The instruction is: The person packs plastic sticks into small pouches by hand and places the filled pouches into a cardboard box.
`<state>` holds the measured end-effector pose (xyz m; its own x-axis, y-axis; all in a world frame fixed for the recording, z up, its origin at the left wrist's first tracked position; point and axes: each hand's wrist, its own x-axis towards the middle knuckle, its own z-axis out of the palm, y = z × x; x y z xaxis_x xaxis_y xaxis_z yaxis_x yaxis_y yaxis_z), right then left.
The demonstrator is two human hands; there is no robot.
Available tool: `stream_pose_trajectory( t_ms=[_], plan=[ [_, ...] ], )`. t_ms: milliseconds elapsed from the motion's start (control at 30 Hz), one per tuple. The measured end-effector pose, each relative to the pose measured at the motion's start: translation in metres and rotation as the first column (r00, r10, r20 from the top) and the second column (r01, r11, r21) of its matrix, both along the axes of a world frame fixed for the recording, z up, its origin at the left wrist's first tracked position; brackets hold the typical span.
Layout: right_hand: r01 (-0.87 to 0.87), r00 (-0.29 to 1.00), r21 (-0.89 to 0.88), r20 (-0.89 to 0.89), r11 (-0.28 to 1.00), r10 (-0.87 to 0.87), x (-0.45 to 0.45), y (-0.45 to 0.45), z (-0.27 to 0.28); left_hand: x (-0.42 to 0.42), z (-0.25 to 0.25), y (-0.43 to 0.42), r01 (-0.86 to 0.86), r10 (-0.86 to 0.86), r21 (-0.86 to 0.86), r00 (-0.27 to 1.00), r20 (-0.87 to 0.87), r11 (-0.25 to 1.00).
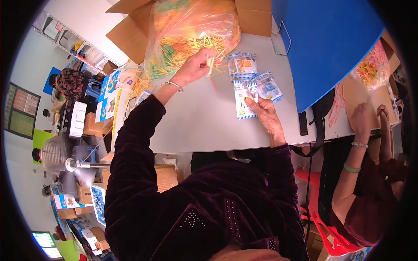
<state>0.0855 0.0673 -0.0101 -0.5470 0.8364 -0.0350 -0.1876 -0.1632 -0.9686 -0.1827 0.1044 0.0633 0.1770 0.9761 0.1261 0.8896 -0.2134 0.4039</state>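
My left hand (194, 68), with a bracelet at its wrist, is closed on a few thin pale sticks (210, 66). It is over the near edge of a large clear plastic bag (191, 21) full of yellow, green and orange sticks (174, 48). In my right hand (266, 115) is a small white and blue printed packet (245, 98), pinched at its right side. Pale sticks show through the packet's clear window. Several similar filled packets (242, 64) lie on the table just beyond it.
The bag stands in an open cardboard box (254, 15) on the white table (191, 126). A blue panel (331, 39) rises at the right. Past it, a co-worker's hands (361, 117) are near another bag of sticks (372, 65). More loose sticks (138, 85) lie at left.
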Motion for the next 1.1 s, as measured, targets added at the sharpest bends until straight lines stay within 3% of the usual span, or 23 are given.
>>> stream_pose_trajectory(
  t_ms=[33,67,100,167,300,400,567,700,833,900,967,1100],
  plan=[
    [-0.018,1.0,-0.032,0.009,0.999,0.018,0.0,-0.002,0.006,0.009,0.006,-0.004,0.097,-0.071,-0.046,0.915,0.396,0.994],
    [-0.033,0.999,-0.063,0.019,0.997,0.034,0.0,-0.003,0.009,0.019,0.012,-0.009,0.204,-0.108,-0.045,0.675,0.73,0.978],
    [-0.037,0.999,-0.064,0.021,0.997,0.039,-0.001,-0.003,0.009,0.031,0.021,-0.015,0.2,-0.104,-0.045,0.674,0.732,0.979],
    [-0.08,0.997,-0.066,0.019,0.995,0.081,0.0,-0.003,0.006,0.054,0.035,-0.026,0.259,-0.124,-0.021,0.533,0.837,0.966],
    [-0.074,0.997,-0.082,-0.045,0.994,0.07,0.002,-0.003,0.004,0.07,0.029,-0.028,0.338,-0.177,-0.029,0.561,0.809,0.941],
    [-0.079,0.996,0.019,0.045,0.997,0.078,0.001,0.0,0.001,0.069,0.02,-0.024,0.319,-0.169,-0.031,0.58,0.797,0.947],
    [-0.071,0.997,-0.071,-0.036,0.995,0.069,-0.002,-0.001,0.004,0.069,0.016,-0.024,0.302,-0.138,-0.048,0.565,0.814,0.952],
    [-0.085,0.996,-0.047,-0.034,0.995,0.084,-0.003,0.001,0.0,0.073,0.007,-0.028,0.334,-0.101,-0.117,0.569,0.816,0.935],
    [-0.101,0.993,-0.091,-0.063,0.991,0.096,-0.003,0.0,0.001,0.074,0.001,-0.031,0.311,-0.153,-0.058,0.611,0.776,0.949],
    [-0.108,0.992,-0.12,-0.071,0.987,0.1,-0.004,0.0,0.0,0.074,0.0,-0.032,0.241,-0.09,-0.086,0.634,0.768,0.967],
    [-0.131,0.984,-0.117,-0.134,0.985,0.115,-0.006,-0.002,-0.001,0.076,-0.003,-0.035,0.247,-0.064,-0.126,0.639,0.767,0.961],
    [-0.145,0.986,-0.089,-0.097,0.986,0.136,-0.006,-0.001,-0.002,0.077,-0.011,-0.038,0.248,-0.028,-0.198,0.686,0.727,0.948]
  ],
)
